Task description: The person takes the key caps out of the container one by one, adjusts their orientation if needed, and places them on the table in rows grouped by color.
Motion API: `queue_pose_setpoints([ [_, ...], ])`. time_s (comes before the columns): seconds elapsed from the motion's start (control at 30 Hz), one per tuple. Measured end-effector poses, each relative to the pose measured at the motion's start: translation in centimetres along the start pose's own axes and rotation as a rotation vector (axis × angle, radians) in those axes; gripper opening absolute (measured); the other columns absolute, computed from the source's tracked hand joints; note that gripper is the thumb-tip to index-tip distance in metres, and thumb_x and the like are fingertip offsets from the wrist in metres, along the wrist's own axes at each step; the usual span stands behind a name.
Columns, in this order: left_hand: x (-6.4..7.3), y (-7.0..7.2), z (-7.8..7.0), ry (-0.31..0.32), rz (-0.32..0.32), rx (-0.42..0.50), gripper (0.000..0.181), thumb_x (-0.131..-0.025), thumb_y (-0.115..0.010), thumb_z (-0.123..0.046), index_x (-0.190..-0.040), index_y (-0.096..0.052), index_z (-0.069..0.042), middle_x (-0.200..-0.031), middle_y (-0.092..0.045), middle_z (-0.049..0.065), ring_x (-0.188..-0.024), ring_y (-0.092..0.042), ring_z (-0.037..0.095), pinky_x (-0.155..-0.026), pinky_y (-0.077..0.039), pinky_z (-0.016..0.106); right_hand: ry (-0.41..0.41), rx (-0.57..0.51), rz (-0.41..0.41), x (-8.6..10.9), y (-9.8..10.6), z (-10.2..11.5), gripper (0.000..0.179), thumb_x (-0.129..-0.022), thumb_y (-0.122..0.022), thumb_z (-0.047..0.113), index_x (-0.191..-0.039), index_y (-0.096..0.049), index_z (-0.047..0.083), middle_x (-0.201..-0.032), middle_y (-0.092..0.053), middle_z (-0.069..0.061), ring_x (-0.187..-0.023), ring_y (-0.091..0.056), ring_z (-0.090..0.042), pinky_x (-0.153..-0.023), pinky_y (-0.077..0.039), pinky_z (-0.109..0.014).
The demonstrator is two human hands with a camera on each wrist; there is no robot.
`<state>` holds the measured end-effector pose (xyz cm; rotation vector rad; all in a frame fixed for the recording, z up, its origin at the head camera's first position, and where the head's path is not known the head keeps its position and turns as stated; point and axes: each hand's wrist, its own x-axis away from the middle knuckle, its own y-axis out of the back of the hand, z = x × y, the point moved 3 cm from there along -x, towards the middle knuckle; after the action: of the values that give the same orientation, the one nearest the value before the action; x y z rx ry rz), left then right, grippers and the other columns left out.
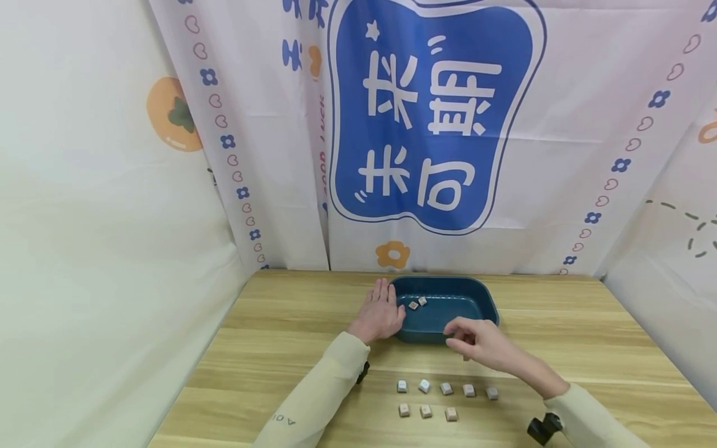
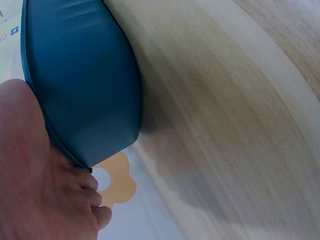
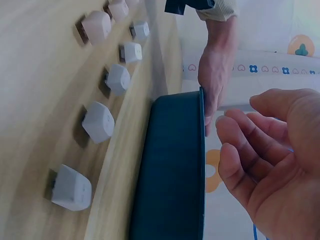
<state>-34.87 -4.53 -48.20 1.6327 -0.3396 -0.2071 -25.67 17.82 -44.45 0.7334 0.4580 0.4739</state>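
Observation:
A dark teal tray (image 1: 420, 337) stands near the back of the wooden table, with two small keycaps (image 1: 413, 305) lying inside at its left. My left hand (image 1: 379, 314) rests against the tray's left end, fingers straight; in the left wrist view it touches the rim (image 2: 34, 85). Over the front right part of the tray hovers my right hand (image 1: 484, 343), its fingers loosely bent. In the right wrist view, the thumb is apart from the fingers and nothing shows between them. In front of the tray, pale keycaps (image 1: 445, 389) lie in two rows, several in the back one.
Three keycaps (image 1: 426, 411) make up the front row, nearer to me. The wooden table (image 1: 269, 336) extends to both sides of the tray. A printed curtain (image 1: 280, 186) hangs right behind the table's back edge, and pale cloth (image 1: 101, 249) hangs at the left.

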Motion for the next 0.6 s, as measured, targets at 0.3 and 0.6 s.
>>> queue_pose_setpoints([
  [0.3, 0.0, 0.0, -0.1, 0.002, 0.010, -0.014, 0.066, -0.105, -0.021, -0.043, -0.157, -0.015, -0.001, -0.165, -0.005, 0.017, -0.154, -0.003, 0.031, -0.125, -0.013, 0.045, -0.033, -0.018, -0.013, -1.0, 0.3, -0.9, 0.014, -0.096, -0.063, 0.025, -0.109, -0.066, 0.018, -0.075, -0.066, 0.011, -0.058, -0.062, -0.010, -0.053, -0.051, -0.024],
  [0.6, 0.0, 0.0, 0.0, 0.000, 0.000, -0.003, 0.065, -0.106, -0.023, -0.041, -0.156, -0.016, -0.001, -0.165, -0.007, 0.018, -0.154, -0.004, 0.032, -0.125, -0.014, 0.045, -0.075, -0.050, -0.097, -2.2, 0.2, -2.1, 0.019, -0.094, -0.066, 0.030, -0.108, -0.067, 0.018, -0.083, -0.070, 0.004, -0.066, -0.064, -0.017, -0.054, -0.053, -0.025],
])
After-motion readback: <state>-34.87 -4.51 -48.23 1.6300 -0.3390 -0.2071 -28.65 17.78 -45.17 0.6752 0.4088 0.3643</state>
